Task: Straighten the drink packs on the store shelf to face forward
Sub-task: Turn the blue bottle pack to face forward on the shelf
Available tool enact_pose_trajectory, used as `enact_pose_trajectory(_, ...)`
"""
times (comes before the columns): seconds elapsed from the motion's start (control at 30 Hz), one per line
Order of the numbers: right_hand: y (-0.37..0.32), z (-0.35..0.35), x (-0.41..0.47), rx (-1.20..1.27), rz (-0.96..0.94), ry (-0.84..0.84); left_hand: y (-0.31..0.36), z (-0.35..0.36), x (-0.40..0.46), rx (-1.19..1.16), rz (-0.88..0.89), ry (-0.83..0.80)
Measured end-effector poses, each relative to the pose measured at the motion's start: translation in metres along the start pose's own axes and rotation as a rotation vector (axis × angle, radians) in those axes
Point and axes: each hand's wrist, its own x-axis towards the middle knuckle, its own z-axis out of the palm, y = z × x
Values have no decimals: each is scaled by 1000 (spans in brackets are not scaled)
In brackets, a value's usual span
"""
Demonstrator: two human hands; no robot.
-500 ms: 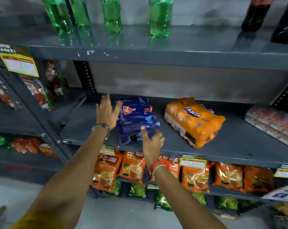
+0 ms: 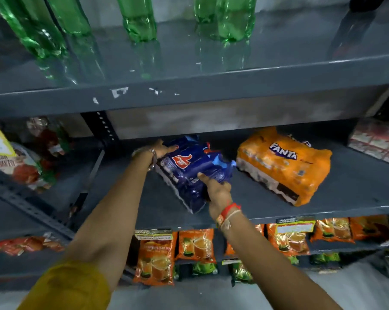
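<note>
A blue shrink-wrapped drink pack [image 2: 189, 168] with a red thumbs-up logo lies skewed on the grey middle shelf [image 2: 256, 211], one corner near the front edge. My left hand [image 2: 160, 149] grips its far left end. My right hand [image 2: 215, 191] holds its near right side, thumb on top. To the right, an orange Fanta pack [image 2: 282, 164] lies at an angle on the same shelf, untouched.
Green bottles [image 2: 139, 21] stand on the shelf above. A red and white carton pack [image 2: 376, 142] sits at the far right. Orange tea pouches [image 2: 155, 258] hang below the shelf edge. Sauce packets [image 2: 28, 166] fill the left bay.
Both hands have closed onto the blue pack; the left went from open beside it to gripping its far end. The pack has turned and shifted toward the front. The view has moved closer.
</note>
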Motion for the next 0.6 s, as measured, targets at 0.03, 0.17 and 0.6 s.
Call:
enact_pose_trajectory(0.03,-8,0,4,-20,-18,-19,-4,-6,2,29,-48,5)
enact_pose_trajectory(0.17,-38,-5,19,-132,-82,-145,-34,-18,-7,-67,-107,42)
enact_pose_trajectory(0.6,-30,-26,26,-616,-610,-468,-114,47,-79,-663,269,594)
